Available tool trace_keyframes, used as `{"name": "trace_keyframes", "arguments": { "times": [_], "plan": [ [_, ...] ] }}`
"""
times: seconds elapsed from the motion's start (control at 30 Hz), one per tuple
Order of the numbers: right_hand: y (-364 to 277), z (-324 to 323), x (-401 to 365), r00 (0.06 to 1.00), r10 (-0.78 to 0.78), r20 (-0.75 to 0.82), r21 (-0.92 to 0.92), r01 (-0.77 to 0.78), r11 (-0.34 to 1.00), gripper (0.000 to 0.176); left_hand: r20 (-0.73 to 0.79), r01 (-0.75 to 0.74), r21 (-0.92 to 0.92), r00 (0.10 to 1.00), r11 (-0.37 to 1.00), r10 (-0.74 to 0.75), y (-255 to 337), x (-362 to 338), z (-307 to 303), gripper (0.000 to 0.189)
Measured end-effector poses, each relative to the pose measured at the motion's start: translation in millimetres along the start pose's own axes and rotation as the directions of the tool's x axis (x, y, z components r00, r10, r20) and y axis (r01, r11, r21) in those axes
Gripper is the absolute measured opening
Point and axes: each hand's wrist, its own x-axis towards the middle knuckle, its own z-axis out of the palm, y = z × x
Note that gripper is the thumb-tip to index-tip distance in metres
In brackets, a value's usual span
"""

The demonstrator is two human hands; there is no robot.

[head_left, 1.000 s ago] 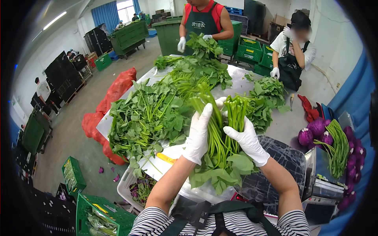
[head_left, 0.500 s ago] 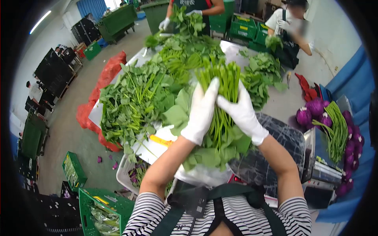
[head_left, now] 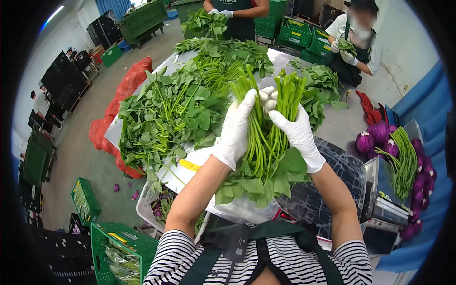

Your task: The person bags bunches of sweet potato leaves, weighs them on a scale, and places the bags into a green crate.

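Between my gloved hands is a bunch of long-stemmed leafy greens (head_left: 266, 142), cut stem ends up and leaves hanging down toward me. My left hand (head_left: 239, 126) is wrapped round the left part of the stems. Around the right part, my right hand (head_left: 298, 135) is closed, thumb in front. A gap separates the two portions at the top, where white gloved fingertips show. Just left of my left forearm lies a yellow-handled tool (head_left: 189, 165) on a white sheet. Behind the bunch, a large heap of loose greens (head_left: 166, 114) covers the table.
Two co-workers across the table (head_left: 327, 133) handle greens. At right, purple cabbages (head_left: 378, 135) and long beans (head_left: 403, 161) lie beside a dark marbled board (head_left: 327, 190). A white basket (head_left: 145, 209) and a green crate (head_left: 102, 256) stand at lower left; red mesh sacks (head_left: 107, 128) are beyond.
The bunch has parted at the top into two portions as my hands have moved slightly apart. The co-worker at upper right now has both hands low around some greens.
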Motion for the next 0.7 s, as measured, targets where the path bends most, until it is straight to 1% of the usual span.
{"name": "trace_keyframes", "arguments": {
  "times": [0.03, 0.07, 0.1, 0.17, 0.2, 0.27, 0.3, 0.37, 0.4, 0.43, 0.5, 0.53, 0.57, 0.6, 0.63, 0.67, 0.7],
  "plan": [
    [-1, 1, -2, 1.000, 0.007, 0.003, -0.036, -0.006, 0.999, 0.037, -0.032, -0.014, -0.010, 0.999, 1.000, 0.014, 0, -1, 1, 0.028],
    [-2, 6, -4, 0.999, -0.026, -0.020, -0.140, 0.023, 0.990, 0.038, -0.040, -0.003, 0.034, 0.999, 0.999, 0.004, 0, -1, 0, 0.029],
    [0, 12, -6, 0.997, -0.048, -0.064, -0.208, 0.033, 0.978, 0.041, -0.136, -0.013, 0.087, 0.990, 0.996, 0.025, -3, -5, 6, 0.032],
    [-1, 15, -6, 0.994, -0.046, -0.097, -0.202, 0.025, 0.979, 0.043, -0.141, -0.075, 0.143, 0.985, 0.987, 0.095, -5, -6, 9, 0.036],
    [0, 16, -7, 0.994, -0.046, -0.096, -0.203, 0.026, 0.979, 0.043, -0.141, -0.075, 0.143, 0.985, 0.987, 0.096, -6, -5, 9, 0.036],
    [4, 17, -7, 0.985, -0.112, -0.133, -0.294, 0.069, 0.953, 0.042, -0.111, -0.104, 0.187, 0.986, 0.977, 0.126, -7, -4, 8, 0.037],
    [4, 17, -6, 0.985, -0.112, -0.131, -0.294, 0.069, 0.953, 0.042, -0.112, -0.105, 0.187, 0.985, 0.977, 0.127, -6, -4, 8, 0.037],
    [4, 17, -3, 0.974, -0.174, -0.148, -0.257, 0.132, 0.957, 0.039, -0.081, -0.126, 0.286, 0.985, 0.950, 0.155, -6, -5, 7, 0.038],
    [-1, 15, -3, 0.977, -0.150, -0.150, -0.256, 0.108, 0.961, 0.036, -0.043, -0.093, 0.327, 0.993, 0.941, 0.113, -4, -4, 2, 0.038],
    [-4, 14, -1, 0.982, -0.121, -0.143, -0.210, 0.090, 0.974, 0.035, -0.025, -0.079, 0.338, 0.995, 0.938, 0.093, -2, -4, 1, 0.038],
    [-7, 9, -1, 0.982, -0.092, -0.166, -0.278, 0.043, 0.960, 0.035, 0.001, -0.037, 0.367, 0.999, 0.929, 0.040, 0, -6, 3, 0.038],
    [-8, 10, -1, 0.982, -0.081, -0.173, -0.249, 0.036, 0.968, 0.035, -0.007, -0.026, 0.365, 1.000, 0.931, 0.031, -3, -6, 3, 0.038],
    [-6, 9, 0, 0.982, -0.071, -0.176, -0.247, 0.026, 0.969, 0.035, 0.001, -0.052, 0.351, 0.999, 0.935, 0.055, -6, -5, 5, 0.039],
    [-4, 7, 2, 0.982, -0.107, -0.157, -0.275, 0.060, 0.959, 0.035, 0.007, -0.077, 0.336, 0.997, 0.939, 0.079, -9, -3, 6, 0.039],
    [-2, 5, 3, 0.981, -0.140, -0.135, -0.302, 0.094, 0.949, 0.035, -0.004, -0.068, 0.333, 0.997, 0.941, 0.073, -8, -2, 6, 0.039],
    [0, 2, 5, 0.985, -0.109, -0.135, -0.320, 0.061, 0.945, 0.035, 0.000, -0.049, 0.337, 0.999, 0.940, 0.052, -6, 0, 6, 0.040],
    [-1, 1, 7, 0.990, -0.087, -0.115, -0.294, 0.050, 0.955, 0.037, 0.004, -0.029, 0.342, 1.000, 0.939, 0.030, -6, 1, 5, 0.040]
  ]
}}
